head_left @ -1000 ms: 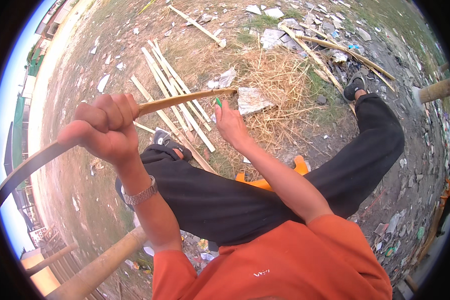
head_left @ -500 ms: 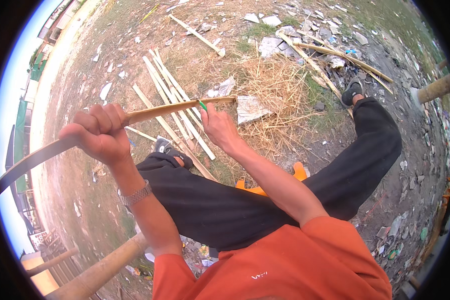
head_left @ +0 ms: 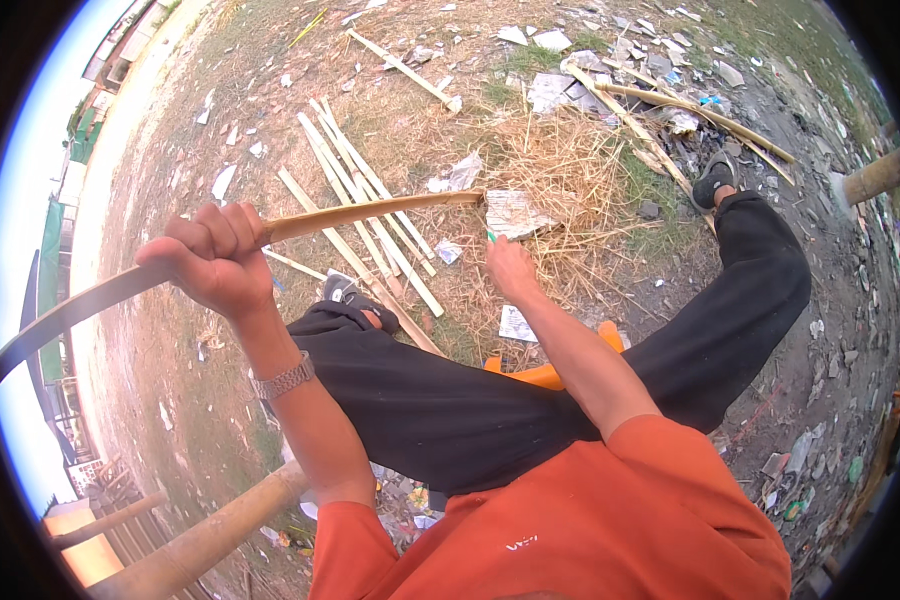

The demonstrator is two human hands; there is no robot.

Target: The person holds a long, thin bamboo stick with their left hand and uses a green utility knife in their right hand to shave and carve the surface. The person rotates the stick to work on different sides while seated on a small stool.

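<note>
A long, flat bamboo strip (head_left: 370, 209) bows across the view, from the left rim to a far end beside a pale, flat scrap (head_left: 515, 214). My left hand (head_left: 218, 255) is closed in a fist around it, above the ground. My right hand (head_left: 512, 268) is closed on a small green-handled tool (head_left: 491, 237), just below the strip's far end and apart from it. The tool's working end is too small to make out. An orange object (head_left: 542, 377) lies between my legs, partly covered by my right forearm.
Several pale bamboo strips (head_left: 425, 292) lie on the ground ahead, near my left foot. Dry straw shavings (head_left: 582, 170) are heaped beyond my right hand. Thick bamboo poles stand at lower left (head_left: 210, 530) and far right (head_left: 878, 178). Rubble litters the ground.
My right hand, with the green-handled tool, has moved right and down, off the bamboo strip and past its middle stretch. My left hand keeps its grip in nearly the same place.
</note>
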